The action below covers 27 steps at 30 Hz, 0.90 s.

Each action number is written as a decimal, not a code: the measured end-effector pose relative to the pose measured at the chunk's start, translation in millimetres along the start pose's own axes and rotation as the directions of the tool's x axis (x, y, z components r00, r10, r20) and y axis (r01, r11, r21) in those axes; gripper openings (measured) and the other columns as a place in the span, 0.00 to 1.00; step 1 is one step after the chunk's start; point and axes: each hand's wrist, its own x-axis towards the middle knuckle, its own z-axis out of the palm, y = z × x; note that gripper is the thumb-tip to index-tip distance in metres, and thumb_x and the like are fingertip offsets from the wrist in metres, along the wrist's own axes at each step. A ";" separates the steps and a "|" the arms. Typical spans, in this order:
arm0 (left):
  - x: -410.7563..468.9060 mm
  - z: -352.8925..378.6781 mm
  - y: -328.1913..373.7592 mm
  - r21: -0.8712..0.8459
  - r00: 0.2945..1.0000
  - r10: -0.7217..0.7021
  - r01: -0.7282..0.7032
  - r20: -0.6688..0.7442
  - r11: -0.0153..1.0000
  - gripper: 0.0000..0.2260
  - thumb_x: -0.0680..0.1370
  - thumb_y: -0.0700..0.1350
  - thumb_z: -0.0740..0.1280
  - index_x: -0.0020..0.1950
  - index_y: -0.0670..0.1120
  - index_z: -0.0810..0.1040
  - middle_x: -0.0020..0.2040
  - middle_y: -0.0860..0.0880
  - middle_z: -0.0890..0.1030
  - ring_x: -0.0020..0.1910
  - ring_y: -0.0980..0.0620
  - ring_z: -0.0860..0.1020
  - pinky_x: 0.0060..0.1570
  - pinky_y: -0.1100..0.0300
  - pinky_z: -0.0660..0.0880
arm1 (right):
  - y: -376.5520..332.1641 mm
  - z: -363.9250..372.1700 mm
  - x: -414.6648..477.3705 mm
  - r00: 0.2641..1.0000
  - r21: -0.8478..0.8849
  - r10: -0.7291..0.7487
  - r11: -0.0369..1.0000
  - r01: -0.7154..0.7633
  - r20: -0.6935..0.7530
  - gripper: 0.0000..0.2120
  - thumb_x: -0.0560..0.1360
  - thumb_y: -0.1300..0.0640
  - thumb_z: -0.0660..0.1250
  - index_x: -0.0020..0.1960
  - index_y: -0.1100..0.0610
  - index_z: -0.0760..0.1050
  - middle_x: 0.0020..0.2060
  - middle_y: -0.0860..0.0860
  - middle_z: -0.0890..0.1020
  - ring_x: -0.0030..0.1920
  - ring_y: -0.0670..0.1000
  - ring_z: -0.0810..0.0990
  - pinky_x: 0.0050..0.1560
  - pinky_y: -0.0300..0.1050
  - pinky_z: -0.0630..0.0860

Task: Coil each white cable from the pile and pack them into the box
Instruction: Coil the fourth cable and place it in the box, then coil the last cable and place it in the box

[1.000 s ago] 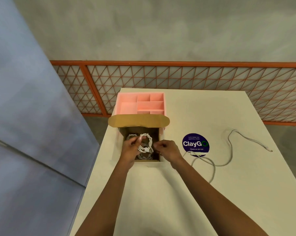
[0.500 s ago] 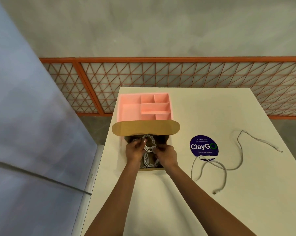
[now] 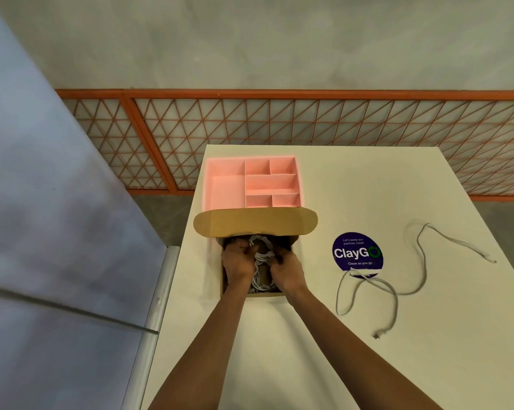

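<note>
Basically both hands were down in the cardboard box (image 3: 255, 226): left hand (image 3: 238, 267) and right hand (image 3: 286, 271) each gripped the coiled white cable (image 3: 260, 253), fingers curled. Loose cable (image 3: 368, 287) lay on the table (image 3: 368, 187), right of the box.

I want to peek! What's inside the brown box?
Coiled white cables lie in the brown box. The left hand and right hand reach in, gripping the top coil. The hands and cables hide the box's bottom.
</note>
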 end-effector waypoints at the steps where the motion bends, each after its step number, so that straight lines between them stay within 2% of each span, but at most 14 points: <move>1: -0.2 0.9 -2.5 0.034 1.000 0.009 -0.010 0.001 0.999 0.04 0.76 0.35 0.66 0.46 0.38 0.80 0.44 0.45 0.79 0.45 0.50 0.75 0.38 0.74 0.69 | 0.2 0.5 0.5 1.000 -0.022 0.005 1.000 -0.005 0.009 0.18 0.78 0.64 0.57 0.66 0.60 0.72 0.60 0.57 0.79 0.58 0.58 0.77 0.59 0.47 0.75; 4: 0.7 5.4 -5.1 0.003 1.000 0.000 0.000 -0.009 1.000 0.12 0.77 0.35 0.58 0.38 0.42 0.77 0.39 0.44 0.79 0.43 0.45 0.75 0.43 0.58 0.75 | 0.6 -0.8 0.0 1.000 -0.077 0.013 0.997 -0.011 0.027 0.16 0.77 0.64 0.57 0.63 0.64 0.73 0.59 0.59 0.79 0.58 0.59 0.77 0.59 0.49 0.76; 5: 0.5 5.0 -5.3 0.029 1.000 0.018 -0.017 -0.012 0.999 0.11 0.77 0.35 0.58 0.38 0.42 0.77 0.39 0.44 0.79 0.42 0.45 0.76 0.42 0.56 0.75 | 0.5 -2.5 -0.7 0.999 -0.086 0.009 0.996 -0.006 0.033 0.16 0.77 0.65 0.57 0.63 0.64 0.73 0.59 0.60 0.78 0.58 0.59 0.77 0.59 0.50 0.76; 7: -2.7 3.4 -2.3 0.078 0.998 0.065 -0.065 -0.001 0.995 0.09 0.77 0.36 0.59 0.44 0.39 0.78 0.41 0.43 0.80 0.44 0.44 0.77 0.41 0.57 0.76 | -0.7 -5.1 -2.3 0.999 -0.101 -0.015 0.995 0.019 0.040 0.16 0.77 0.65 0.57 0.63 0.64 0.73 0.59 0.60 0.78 0.58 0.59 0.77 0.60 0.50 0.75; 9: -9.1 1.6 -3.0 0.213 0.992 0.109 -0.120 0.063 0.970 0.09 0.78 0.39 0.62 0.54 0.37 0.78 0.51 0.40 0.80 0.53 0.40 0.77 0.51 0.54 0.74 | -0.6 -9.5 -6.1 0.997 -0.117 -0.062 0.991 0.068 0.051 0.16 0.77 0.65 0.57 0.62 0.63 0.74 0.59 0.59 0.79 0.58 0.59 0.77 0.59 0.49 0.76; 10: -12.5 1.2 -5.3 0.323 0.984 0.155 -0.176 0.090 0.930 0.11 0.79 0.40 0.63 0.57 0.36 0.78 0.56 0.38 0.78 0.57 0.39 0.75 0.56 0.52 0.71 | 0.4 -12.7 -8.3 0.995 -0.125 -0.083 0.988 0.089 0.054 0.16 0.77 0.65 0.57 0.63 0.62 0.75 0.59 0.58 0.79 0.57 0.58 0.78 0.59 0.48 0.76; 11: -17.6 1.1 -5.9 0.363 0.978 0.184 -0.206 0.095 0.908 0.11 0.79 0.40 0.63 0.58 0.36 0.77 0.59 0.37 0.76 0.59 0.39 0.74 0.58 0.52 0.70 | 1.1 -17.0 -11.6 0.993 -0.129 -0.098 0.986 0.105 0.062 0.16 0.77 0.65 0.57 0.62 0.61 0.76 0.59 0.57 0.79 0.57 0.57 0.78 0.58 0.46 0.75; 14: -32.4 3.4 -3.6 0.336 0.969 0.245 -0.237 0.020 0.912 0.10 0.80 0.43 0.61 0.57 0.39 0.77 0.65 0.39 0.69 0.58 0.40 0.74 0.58 0.53 0.71 | 5.9 -34.0 -22.4 0.989 -0.112 -0.115 0.986 0.126 0.098 0.15 0.78 0.65 0.57 0.60 0.60 0.79 0.58 0.54 0.80 0.58 0.54 0.77 0.56 0.39 0.72; 18: -55.4 10.9 -2.6 0.307 0.943 0.332 -0.323 0.025 0.895 0.09 0.81 0.44 0.60 0.54 0.41 0.77 0.57 0.41 0.74 0.50 0.47 0.76 0.47 0.59 0.71 | 18.3 -60.0 -30.4 0.987 -0.064 -0.121 0.990 0.128 0.102 0.14 0.78 0.64 0.58 0.56 0.58 0.80 0.56 0.51 0.81 0.57 0.51 0.78 0.52 0.37 0.71; 21: -77.5 21.7 3.1 0.284 0.926 0.377 -0.367 0.022 0.886 0.10 0.82 0.44 0.59 0.54 0.41 0.77 0.54 0.42 0.76 0.47 0.51 0.73 0.46 0.60 0.69 | 32.0 -85.1 -32.6 0.988 -0.036 -0.135 0.990 0.138 0.073 0.13 0.78 0.64 0.59 0.54 0.57 0.81 0.54 0.51 0.83 0.53 0.51 0.80 0.54 0.42 0.75; 25: -105.9 43.8 14.8 0.277 0.885 0.455 -0.463 0.096 0.842 0.10 0.82 0.43 0.59 0.55 0.40 0.77 0.52 0.45 0.75 0.48 0.53 0.72 0.44 0.69 0.63 | 54.1 -130.1 -30.6 0.992 -0.004 -0.124 0.992 0.124 0.005 0.11 0.78 0.65 0.60 0.53 0.59 0.81 0.52 0.52 0.83 0.52 0.51 0.80 0.51 0.41 0.75; 27: -119.0 58.3 15.9 0.257 0.855 0.498 -0.519 0.144 0.815 0.08 0.81 0.42 0.60 0.54 0.41 0.77 0.52 0.45 0.75 0.47 0.53 0.73 0.43 0.67 0.67 | 68.2 -153.5 -28.2 0.995 -0.023 -0.088 0.996 0.087 -0.038 0.11 0.78 0.64 0.61 0.54 0.60 0.80 0.52 0.52 0.82 0.55 0.52 0.79 0.51 0.40 0.73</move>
